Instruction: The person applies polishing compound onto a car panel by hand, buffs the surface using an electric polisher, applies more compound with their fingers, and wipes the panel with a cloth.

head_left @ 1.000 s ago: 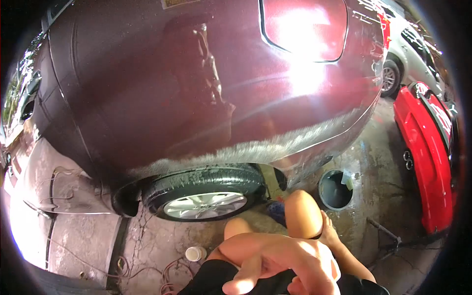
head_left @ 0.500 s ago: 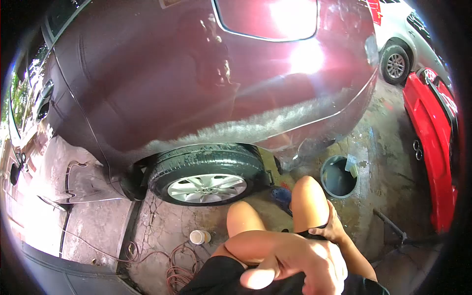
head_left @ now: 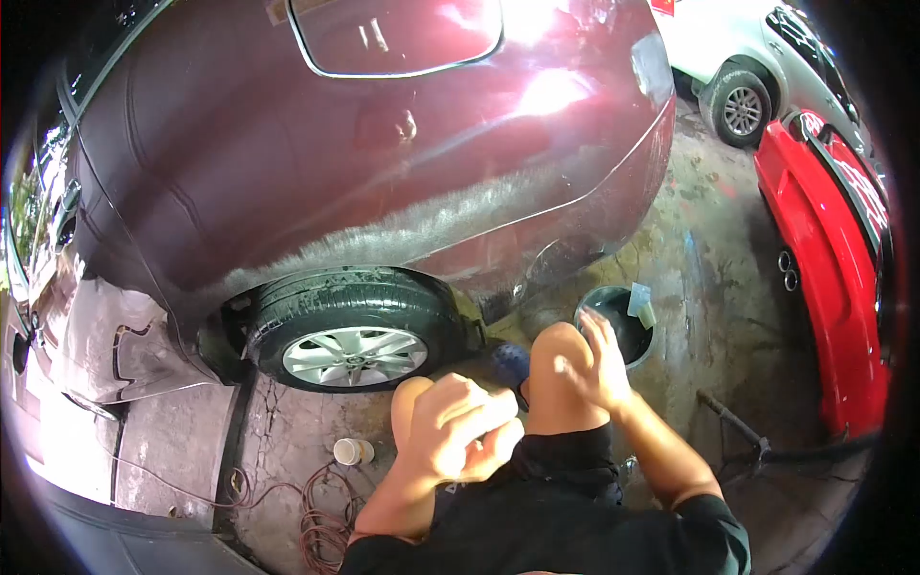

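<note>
Above the lap, the left hand (head_left: 465,431) is hovering with its fingers curling toward the thumb; I cannot tell whether they are holding anything. The right hand (head_left: 599,369) is spreading its fingers apart beside the right knee (head_left: 551,356); whether it is touching the knee is unclear. A white cup (head_left: 354,451) is standing on the left, with a coiled hose (head_left: 321,527) lying near it, while a metal pipe (head_left: 733,422) is lying on the right. Just past the right hand, a dark bucket (head_left: 628,335) is sitting on the floor (head_left: 700,287), a pale sheet (head_left: 639,299) showing at its rim. Ahead, a wheel (head_left: 355,355) is filling the arch of a maroon car (head_left: 240,172), which is blocking the way forward; a pale scuffed band (head_left: 412,222) is running above the arch.

The car's lower edge is curving up toward the right, and from the bucket a strip of wet-looking floor is stretching away between it and a red bumper (head_left: 819,268). Beyond, a white vehicle (head_left: 714,38) is closing off that strip.
</note>
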Demonstrator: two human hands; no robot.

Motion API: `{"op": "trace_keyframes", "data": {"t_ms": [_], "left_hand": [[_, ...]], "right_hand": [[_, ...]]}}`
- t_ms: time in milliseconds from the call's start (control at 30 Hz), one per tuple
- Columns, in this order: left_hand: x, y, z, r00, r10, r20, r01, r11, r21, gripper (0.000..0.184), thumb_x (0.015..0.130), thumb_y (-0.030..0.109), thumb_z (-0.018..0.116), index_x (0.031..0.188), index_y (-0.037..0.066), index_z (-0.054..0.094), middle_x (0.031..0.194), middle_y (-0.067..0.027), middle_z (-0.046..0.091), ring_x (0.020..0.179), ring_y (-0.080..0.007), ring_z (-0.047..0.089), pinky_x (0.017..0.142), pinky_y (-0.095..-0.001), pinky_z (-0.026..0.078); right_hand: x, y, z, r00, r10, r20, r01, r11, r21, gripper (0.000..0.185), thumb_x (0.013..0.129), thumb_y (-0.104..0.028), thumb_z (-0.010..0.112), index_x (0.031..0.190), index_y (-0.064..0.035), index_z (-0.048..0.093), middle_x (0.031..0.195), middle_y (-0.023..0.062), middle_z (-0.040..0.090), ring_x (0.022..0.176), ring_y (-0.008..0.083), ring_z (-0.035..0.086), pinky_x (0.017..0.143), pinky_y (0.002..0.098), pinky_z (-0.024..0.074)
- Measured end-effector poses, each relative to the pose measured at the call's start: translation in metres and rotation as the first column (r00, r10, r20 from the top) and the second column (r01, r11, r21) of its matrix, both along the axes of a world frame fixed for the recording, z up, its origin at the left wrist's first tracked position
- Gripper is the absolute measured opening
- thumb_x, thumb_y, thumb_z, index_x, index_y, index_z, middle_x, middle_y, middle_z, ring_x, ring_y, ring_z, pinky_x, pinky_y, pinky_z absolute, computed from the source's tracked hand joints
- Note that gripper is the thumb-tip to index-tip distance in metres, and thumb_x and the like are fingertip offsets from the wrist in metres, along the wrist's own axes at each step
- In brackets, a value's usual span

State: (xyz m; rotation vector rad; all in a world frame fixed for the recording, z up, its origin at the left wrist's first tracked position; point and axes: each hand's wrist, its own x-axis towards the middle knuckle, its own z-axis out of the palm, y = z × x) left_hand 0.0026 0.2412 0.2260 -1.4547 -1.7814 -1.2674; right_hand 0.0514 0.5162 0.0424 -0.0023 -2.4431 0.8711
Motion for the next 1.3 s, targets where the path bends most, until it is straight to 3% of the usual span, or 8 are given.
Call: {"op": "trace_keyframes", "data": {"t_ms": [133, 267, 400, 567, 733, 933, 1100, 1300], "left_hand": [[0.004, -0.027, -0.146, 0.713, 0.313, 0.627, -0.099, 0.931, -0.352, 0.041, 0.097, 0.01, 0.076, 0.135, 0.009, 0.063, 0.078, -0.0017, 0.062, 0.063, -0.0121, 0.056, 0.06, -0.0306, 0.046], [0.044, -0.069, -0.277, 0.575, 0.416, 0.704, -0.024, 0.869, -0.494, 0.038, 0.1, 0.023, 0.073, 0.134, 0.009, 0.065, 0.081, -0.0092, 0.066, 0.073, -0.0215, 0.066, 0.07, -0.0368, 0.054], [0.067, -0.065, -0.287, 0.855, 0.387, 0.345, -0.024, 0.695, -0.719, 0.033, 0.095, 0.025, 0.075, 0.124, 0.01, 0.072, 0.09, -0.0121, 0.074, 0.084, -0.0333, 0.073, 0.075, -0.044, 0.058], [0.06, -0.059, -0.282, 0.724, 0.535, 0.434, -0.071, 0.685, -0.725, 0.03, 0.097, 0.028, 0.074, 0.122, 0.011, 0.072, 0.088, -0.0101, 0.074, 0.08, -0.032, 0.073, 0.072, -0.0441, 0.058], [0.058, -0.052, -0.292, 0.749, 0.527, 0.402, -0.047, 0.648, -0.76, 0.031, 0.098, 0.033, 0.07, 0.119, 0.01, 0.072, 0.097, -0.0121, 0.075, 0.087, -0.0334, 0.073, 0.079, -0.046, 0.057], [0.041, -0.053, -0.274, 0.758, 0.62, 0.204, -0.283, 0.594, -0.753, 0.037, 0.096, 0.036, 0.072, 0.121, 0.01, 0.073, 0.122, -0.0121, 0.072, 0.125, -0.035, 0.062, 0.111, -0.0567, 0.041], [0.004, -0.099, -0.277, 0.564, 0.826, -0.001, -0.5, 0.341, -0.796, 0.076, 0.089, 0.053, 0.075, 0.149, 0.012, 0.056, 0.167, -0.0228, 0.035, 0.154, -0.0448, 0.033, 0.116, -0.0678, 0.036], [-0.073, -0.134, -0.305, 0.383, 0.74, 0.553, -0.328, 0.669, -0.667, 0.085, 0.093, 0.046, 0.079, 0.16, 0.007, 0.045, 0.162, -0.0281, 0.043, 0.149, -0.0461, 0.042, 0.123, -0.0489, 0.036]], "right_hand": [[-0.1, -0.019, 0.154, 0.829, 0.113, -0.548, -0.008, 0.982, 0.19, 0.082, 0.092, -0.027, 0.081, 0.157, 0.0002, 0.039, 0.155, 0.0232, 0.053, 0.146, 0.0519, 0.044, 0.122, 0.0629, 0.0319], [-0.187, -0.023, 0.231, 0.765, -0.036, -0.644, 0.198, 0.963, 0.181, 0.079, 0.097, -0.035, 0.073, 0.158, 0.0002, 0.039, 0.154, 0.0186, 0.055, 0.152, 0.0544, 0.032, 0.121, 0.0715, 0.0232], [-0.245, -0.038, 0.243, 0.753, -0.109, -0.649, 0.248, 0.96, 0.127, 0.059, 0.099, -0.045, 0.068, 0.132, 0.0032, 0.059, 0.159, 0.021, 0.047, 0.154, 0.0559, 0.027, 0.121, 0.0755, 0.0188], [-0.27, -0.037, 0.225, 0.724, -0.199, -0.66, 0.394, 0.905, 0.16, 0.054, 0.098, -0.05, 0.067, 0.111, 0.0019, 0.068, 0.158, 0.0223, 0.046, 0.153, 0.0556, 0.026, 0.115, 0.077, 0.0236], [-0.21, -0.058, 0.247, 0.822, 0.188, -0.537, -0.029, 0.956, 0.291, 0.046, 0.1, -0.046, 0.063, 0.098, -0.0004, 0.07, 0.158, 0.017, 0.047, 0.152, 0.0486, 0.03, 0.12, 0.072, 0.0212], [-0.097, -0.07, 0.07, 0.848, 0.314, -0.427, -0.329, 0.943, 0.04, 0.04, 0.1, -0.035, 0.071, 0.118, -0.0006, 0.061, 0.153, 0.0262, 0.052, 0.151, 0.0476, 0.041, 0.125, 0.0626, 0.027], [0.05, -0.046, -0.079, 0.964, 0.104, 0.245, -0.081, 0.992, -0.1, 0.072, 0.098, -0.045, 0.069, 0.151, 0.0004, 0.049, 0.164, 0.0284, 0.04, 0.155, 0.0469, 0.034, 0.128, 0.0539, 0.0263], [0.111, -0.008, -0.176, 0.853, 0.312, 0.419, 0.213, 0.525, -0.824, 0.081, 0.112, -0.056, 0.045, 0.166, 0.0008, 0.029, 0.171, 0.0155, 0.035, 0.155, 0.0248, 0.034, 0.127, 0.0408, 0.0273]]}}
